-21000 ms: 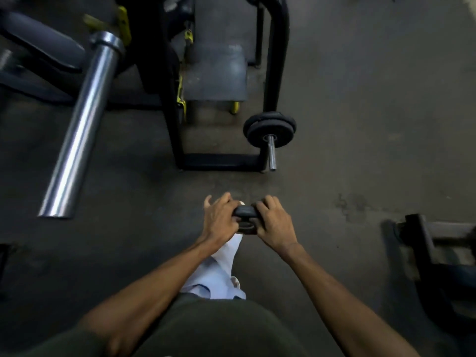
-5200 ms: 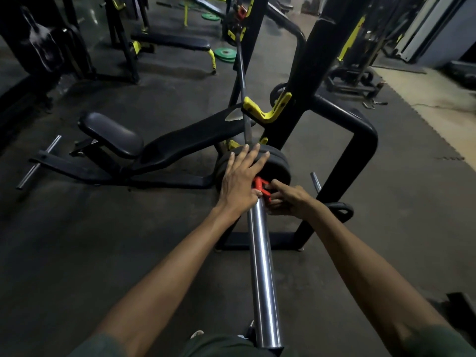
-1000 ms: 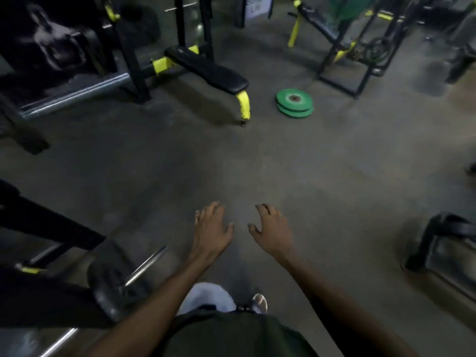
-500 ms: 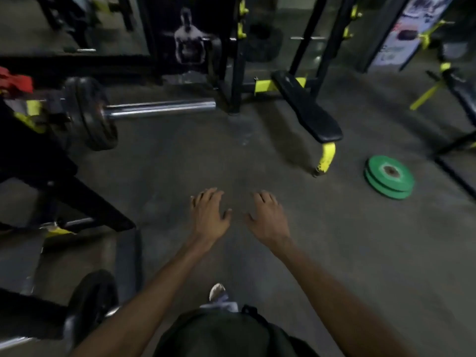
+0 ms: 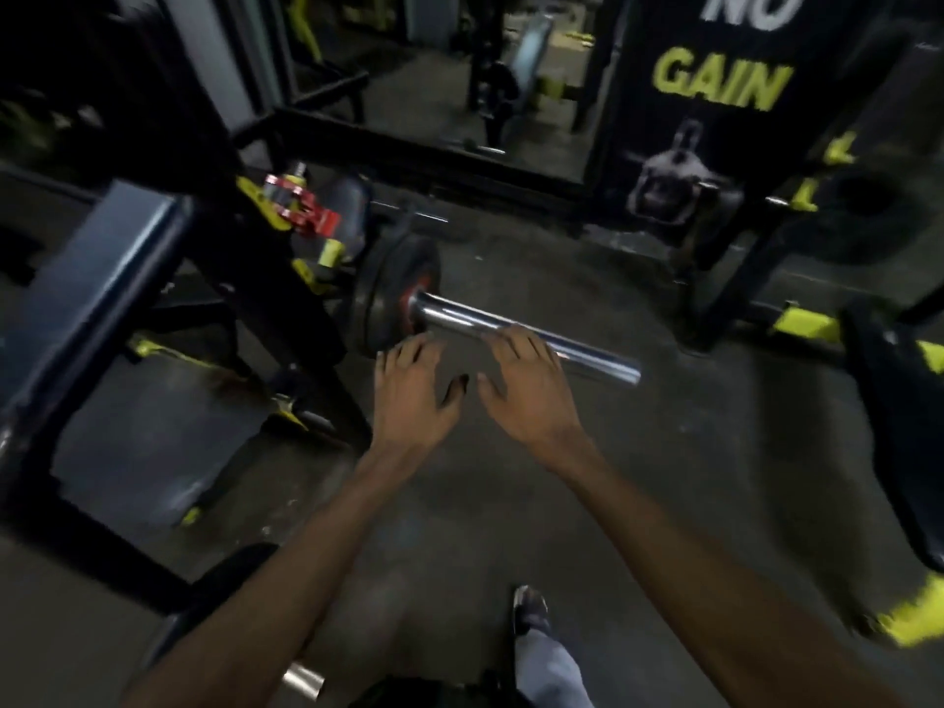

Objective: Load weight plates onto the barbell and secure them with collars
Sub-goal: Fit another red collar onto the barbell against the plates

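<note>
Gym floor (image 5: 638,503); barbell sleeve (image 5: 521,335) points right, toward camera; fingers (image 5: 408,357) spread, empty.

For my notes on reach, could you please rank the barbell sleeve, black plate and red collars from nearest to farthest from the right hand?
From the right hand:
1. Barbell sleeve, at its fingertips.
2. Black plate, left along the bar.
3. Red collars, up-left on the rack.

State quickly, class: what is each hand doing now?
Left hand: open, holding nothing.
Right hand: open, holding nothing.
</note>
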